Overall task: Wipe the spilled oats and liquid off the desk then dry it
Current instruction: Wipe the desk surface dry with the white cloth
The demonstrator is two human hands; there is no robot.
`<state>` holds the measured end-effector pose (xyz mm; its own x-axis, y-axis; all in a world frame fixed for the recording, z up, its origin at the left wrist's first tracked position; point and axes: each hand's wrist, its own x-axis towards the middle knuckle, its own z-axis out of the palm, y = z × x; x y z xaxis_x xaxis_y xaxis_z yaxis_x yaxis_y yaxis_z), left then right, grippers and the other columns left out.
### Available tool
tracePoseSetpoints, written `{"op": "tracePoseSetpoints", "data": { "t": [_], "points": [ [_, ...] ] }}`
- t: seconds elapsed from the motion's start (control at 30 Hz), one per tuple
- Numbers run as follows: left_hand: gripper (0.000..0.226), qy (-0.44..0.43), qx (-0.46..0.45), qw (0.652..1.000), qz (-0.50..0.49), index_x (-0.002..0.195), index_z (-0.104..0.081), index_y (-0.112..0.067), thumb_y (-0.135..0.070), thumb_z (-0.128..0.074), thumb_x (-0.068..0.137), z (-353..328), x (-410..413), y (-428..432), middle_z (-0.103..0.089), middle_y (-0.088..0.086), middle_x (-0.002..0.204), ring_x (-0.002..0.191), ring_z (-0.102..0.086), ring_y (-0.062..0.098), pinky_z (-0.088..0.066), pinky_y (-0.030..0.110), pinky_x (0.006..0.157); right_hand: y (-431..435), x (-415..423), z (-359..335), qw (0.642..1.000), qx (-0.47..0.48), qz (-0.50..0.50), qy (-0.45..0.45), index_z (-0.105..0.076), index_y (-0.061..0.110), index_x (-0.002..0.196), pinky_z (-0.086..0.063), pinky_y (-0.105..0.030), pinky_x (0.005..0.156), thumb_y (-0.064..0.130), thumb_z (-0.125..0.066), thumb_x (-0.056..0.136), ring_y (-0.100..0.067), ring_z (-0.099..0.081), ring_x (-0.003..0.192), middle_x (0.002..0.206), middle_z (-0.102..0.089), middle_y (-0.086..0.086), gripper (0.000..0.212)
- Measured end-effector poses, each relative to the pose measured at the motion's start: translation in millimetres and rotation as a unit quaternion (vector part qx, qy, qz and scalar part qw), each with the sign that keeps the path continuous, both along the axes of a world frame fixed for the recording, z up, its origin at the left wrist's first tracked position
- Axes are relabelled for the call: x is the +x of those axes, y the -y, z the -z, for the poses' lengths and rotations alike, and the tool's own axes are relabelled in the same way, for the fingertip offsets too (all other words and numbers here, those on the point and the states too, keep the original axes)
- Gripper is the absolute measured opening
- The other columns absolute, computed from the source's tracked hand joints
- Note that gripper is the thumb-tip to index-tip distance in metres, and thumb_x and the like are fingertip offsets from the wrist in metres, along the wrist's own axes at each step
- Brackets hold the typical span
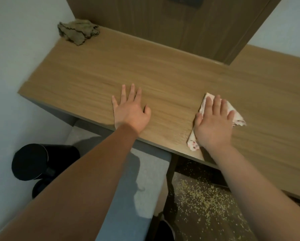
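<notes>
The right hand lies flat on a white cloth with small red marks. Its fingers are spread and straight, pressing the cloth down onto the bench close to its near edge. The hand does not grip the cloth but bears on it with the palm, probably so that as much fabric as possible meets the wood in a wiping stroke. The left hand rests bare on the bench further along the same near edge, fingers straight and holding nothing. It looks placed there to steady the body while the other arm works.

The bench top shows no oats or puddle that I can make out, though a faint sheen near the cloth may be damp. The spilled oats lie scattered on the floor below the bench's near edge. So the wiping seems largely done, and this looks like the drying pass.

A crumpled brownish rag sits at the far left corner of the bench, set out of the way. A grey padded seat is tucked under the near edge.

The only container is a black round bin on the floor below the bench's left end. Its lid looks closed, so its contents are hidden.
</notes>
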<state>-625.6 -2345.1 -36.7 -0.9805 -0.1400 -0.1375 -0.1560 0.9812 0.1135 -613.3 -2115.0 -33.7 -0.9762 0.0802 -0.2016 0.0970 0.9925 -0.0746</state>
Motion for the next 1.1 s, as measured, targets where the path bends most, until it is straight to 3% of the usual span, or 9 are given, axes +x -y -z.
{"op": "tracePoseSetpoints", "data": {
  "t": [0.07,0.2,0.3,0.43,0.6,0.67,0.8,1.0,1.1],
  "points": [
    [0.066,0.003,-0.002,1.0,0.03,0.156,-0.01,-0.022,-0.045,-0.028,0.097,-1,1,-1,0.002,-0.002,0.164,0.15,0.009,0.024,-0.001,0.054,0.12,31,22,4,0.995,0.018,-0.094,-0.001,0.008,0.013,0.155,0.001,-0.053,0.121,0.046,-0.005,0.1,-0.035,0.012,0.149,0.161,0.012,-0.016,0.065],
    [0.068,0.02,-0.018,0.998,0.063,0.157,-0.004,-0.022,-0.049,-0.027,0.098,0,1,1,0.006,-0.003,0.164,0.15,0.011,0.022,0.0,0.052,0.121,12,41,0,0.924,-0.014,-0.382,0.004,-0.001,0.023,0.155,0.002,-0.046,0.121,0.05,-0.01,0.099,-0.026,0.005,0.149,0.162,0.003,-0.004,0.062],
    [0.068,0.028,-0.029,0.996,0.074,0.156,-0.001,-0.023,-0.052,-0.023,0.098,-1,-2,0,0.008,-0.003,0.164,0.15,0.011,0.022,0.0,0.053,0.121,-31,2,1,0.968,0.001,-0.252,0.015,0.004,0.033,0.154,0.006,-0.045,0.12,0.051,-0.004,0.099,-0.021,0.011,0.15,0.163,0.007,-0.001,0.058],
    [0.066,0.026,-0.027,0.997,0.069,0.156,0.002,-0.026,-0.05,-0.02,0.099,3,-2,0,0.01,-0.003,0.163,0.15,0.011,0.022,-0.001,0.053,0.12,0,-14,-2,1.0,0.012,0.0,0.008,-0.001,0.017,0.157,-0.005,-0.056,0.12,0.051,-0.008,0.1,-0.033,0.005,0.15,0.163,0.005,-0.013,0.067],
    [0.062,0.021,-0.028,0.998,0.057,0.156,0.005,-0.029,-0.047,-0.017,0.1,4,-3,0,0.014,0.002,0.163,0.15,0.014,0.024,0.001,0.052,0.121,18,40,-7,0.949,-0.002,-0.314,0.035,0.014,0.025,0.152,0.008,-0.05,0.119,0.062,0.004,0.096,-0.028,0.021,0.146,0.16,0.018,-0.006,0.068],
    [0.063,0.019,-0.027,0.999,0.042,0.155,0.005,-0.029,-0.047,-0.019,0.1,5,-2,-1,0.014,0.005,0.163,0.15,0.014,0.025,0.002,0.051,0.121,-13,15,-3,0.958,-0.006,-0.286,0.03,0.01,0.03,0.152,0.009,-0.047,0.119,0.06,0.002,0.096,-0.022,0.018,0.148,0.162,0.015,-0.001,0.064],
    [0.065,0.009,-0.011,1.0,0.026,0.156,0.003,-0.023,-0.046,-0.022,0.101,6,-5,1,0.011,0.002,0.164,0.15,0.011,0.022,0.001,0.048,0.121,-7,-39,-1,0.999,-0.002,-0.042,-0.006,-0.005,0.021,0.157,-0.002,-0.052,0.12,0.046,-0.017,0.102,-0.027,0.003,0.151,0.165,0.001,-0.006,0.062],
    [0.06,-0.051,0.054,0.997,-0.012,0.156,-0.011,-0.018,-0.033,-0.031,0.102,10,-4,1,0.0,0.007,0.164,0.151,0.004,0.024,0.003,0.043,0.12,31,-18,-7,0.953,-0.051,-0.298,0.006,-0.008,0.019,0.157,0.009,-0.038,0.118,0.039,-0.019,0.101,-0.019,0.006,0.151,0.164,0.0,-0.002,0.061],
    [0.061,-0.068,0.049,0.996,-0.018,0.156,-0.01,-0.018,-0.034,-0.032,0.101,11,-1,1,-0.002,0.011,0.163,0.151,0.001,0.026,0.001,0.044,0.12,14,-28,-11,0.96,-0.1,-0.262,0.011,-0.021,0.014,0.154,0.007,-0.031,0.119,0.025,-0.037,0.101,-0.015,-0.002,0.151,0.164,-0.012,-0.003,0.056]
  ]
}}
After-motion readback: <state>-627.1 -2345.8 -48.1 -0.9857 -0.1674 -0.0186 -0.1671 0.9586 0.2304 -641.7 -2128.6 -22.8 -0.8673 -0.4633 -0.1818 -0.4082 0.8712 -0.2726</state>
